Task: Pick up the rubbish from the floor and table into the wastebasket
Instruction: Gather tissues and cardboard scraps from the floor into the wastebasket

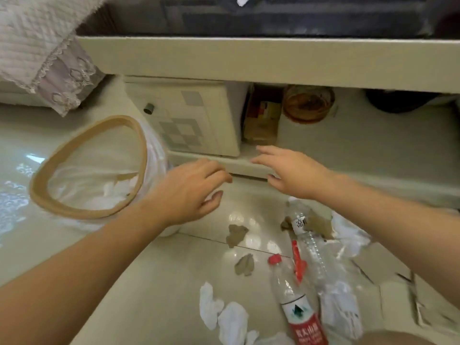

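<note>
Both hands hover empty at mid-frame. The left hand has a loose, half-curled grip beside the wastebasket at left. The right hand is spread flat, touching nothing. Below them on the floor lie two plastic bottles, brown scraps and white tissues. The lower edge cuts off the red-labelled bottle; motion blur softens details.

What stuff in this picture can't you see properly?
- Red-label bottle, head view: its base is cut off by the bottom edge.
- Wastebasket: the white liner hides whatever lies deep inside.
- Amber jar and dark thing under the shelf: shaded and blurred, contents unclear.
- Bottle labels: print too blurred to read.
- Left hand and right hand: palms face down, undersides hidden.
</note>
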